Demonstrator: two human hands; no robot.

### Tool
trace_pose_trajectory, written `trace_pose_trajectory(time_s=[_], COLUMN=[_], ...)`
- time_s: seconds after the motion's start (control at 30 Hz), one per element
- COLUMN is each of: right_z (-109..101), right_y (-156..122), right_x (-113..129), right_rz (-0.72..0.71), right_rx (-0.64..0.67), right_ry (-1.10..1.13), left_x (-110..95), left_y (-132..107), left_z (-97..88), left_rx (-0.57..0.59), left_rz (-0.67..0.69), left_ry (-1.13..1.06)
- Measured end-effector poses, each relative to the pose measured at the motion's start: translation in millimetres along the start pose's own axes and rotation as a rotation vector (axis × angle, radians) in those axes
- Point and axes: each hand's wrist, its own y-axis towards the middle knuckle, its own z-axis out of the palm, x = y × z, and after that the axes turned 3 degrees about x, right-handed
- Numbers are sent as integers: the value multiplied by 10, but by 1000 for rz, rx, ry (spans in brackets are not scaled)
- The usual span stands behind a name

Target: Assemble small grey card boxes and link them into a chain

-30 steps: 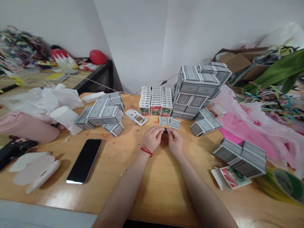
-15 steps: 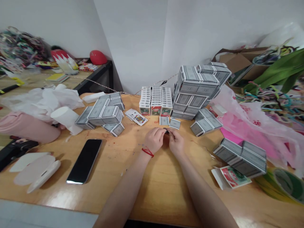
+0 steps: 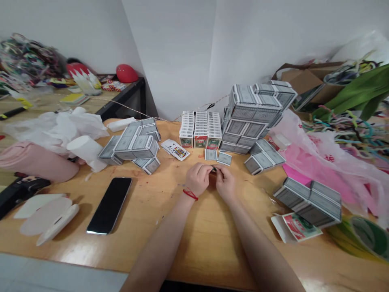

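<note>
My left hand (image 3: 198, 178), with a red string bracelet at its wrist, and my right hand (image 3: 225, 182) meet over the middle of the table. Both are closed, their fingertips pinching one small dark piece (image 3: 214, 169) that looks like a folded card; most of it is hidden. Just beyond the fingers lie two small grey-backed folded cards (image 3: 210, 154). Face-up playing cards (image 3: 179, 151) are fanned out to the left of these. Behind stand rows of folded card units (image 3: 200, 142) with red and green fronts, beside a tall stack of grey card-patterned blocks (image 3: 247, 117).
More grey blocks (image 3: 135, 146) are grouped at the left, others (image 3: 308, 200) at the right by an opened card box (image 3: 300, 227). A black phone (image 3: 110, 206), a white roll (image 3: 86, 152) and a pink roll (image 3: 36, 160) lie left. Green-yellow tape (image 3: 358, 237) and pink plastic bags (image 3: 328, 162) lie right.
The view has shifted very slightly. Both hands stay in the same place, still pinching the small dark piece; nothing on the table has visibly moved.
</note>
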Motion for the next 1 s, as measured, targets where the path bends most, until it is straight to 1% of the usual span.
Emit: trace_pose_trajectory(time_s=[0.2, 0.37, 0.6, 0.77, 0.87, 1.0], right_z=[16, 23, 10, 9, 10, 23], right_y=[30, 14, 24, 39, 51, 51], right_x=[25, 48, 83, 34, -8, -13], right_rz=[84, 116, 139, 176, 190, 194], right_rx=[-65, -126, -87, -39, -36, -68], right_ry=[87, 125, 284, 441, 442, 393], left_x=[2, -22, -25, -35, -35, -13], left_y=[8, 14, 12, 11, 13, 17], left_z=[-19, -5, -3, -13, -13, -21], left_rx=[-59, -38, -33, -39, -39, -38], left_rz=[2, 13, 30, 2, -20, -55], left_ry=[-59, -84, -82, -102, -114, -117])
